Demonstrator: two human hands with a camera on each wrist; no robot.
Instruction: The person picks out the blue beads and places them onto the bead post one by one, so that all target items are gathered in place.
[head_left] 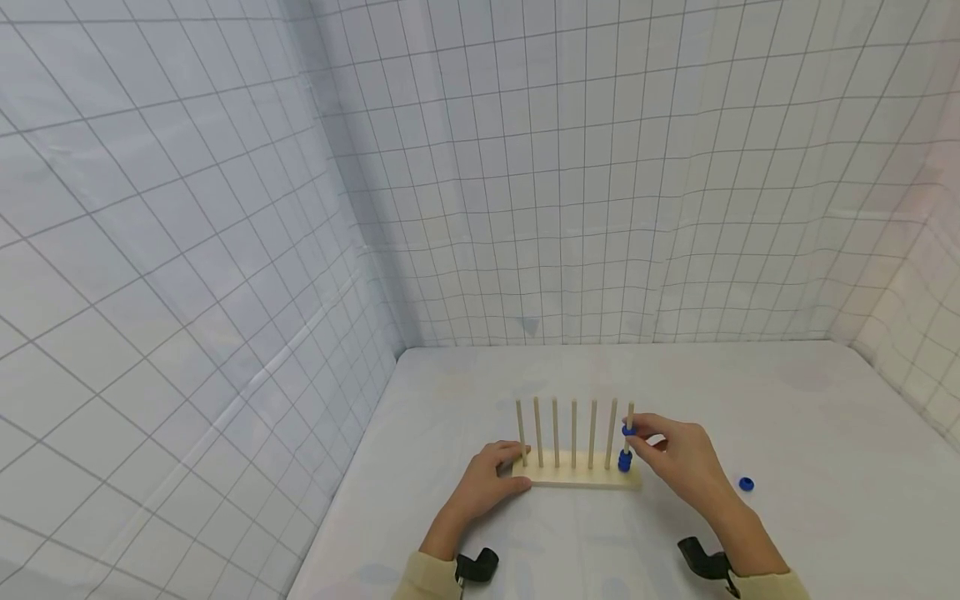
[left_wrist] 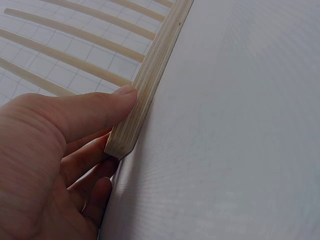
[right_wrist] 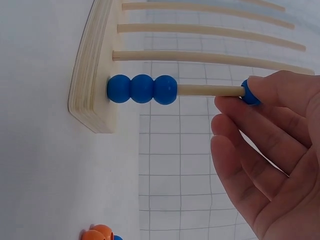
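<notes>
**Kid:** What do you see from up on your head?

**Me:** A wooden peg rack [head_left: 577, 475] stands on the white desk [head_left: 810, 417]. My left hand [head_left: 487, 483] holds its left end. My right hand [head_left: 678, 462] is at the last peg on the right, and my fingers pinch a blue bead [head_left: 628, 430] near the top of that peg [head_left: 630, 417]. More blue beads [head_left: 624, 461] sit at the bottom of it. One loose blue bead [head_left: 746, 483] lies on the desk, off to the right.

**Kid:** And from your left wrist?

**Me:** My thumb [left_wrist: 100, 107] lies on the top of the rack base [left_wrist: 150, 80], and my other fingers curl round its end. The wood looks hard and stiff, so I think a firm hold at the end keeps it from sliding.

**Kid:** And from your right wrist?

**Me:** Three blue beads [right_wrist: 142, 89] sit tight against the base. The bead I pinch [right_wrist: 250, 94] is far up the peg, mostly hidden by my fingertips [right_wrist: 272, 87]. I think it is small, light, smooth and hard. It could slip and roll, so I hold it by its round sides and leave the hole free. Some orange beads [right_wrist: 97, 233] lie on the desk, too.
</notes>
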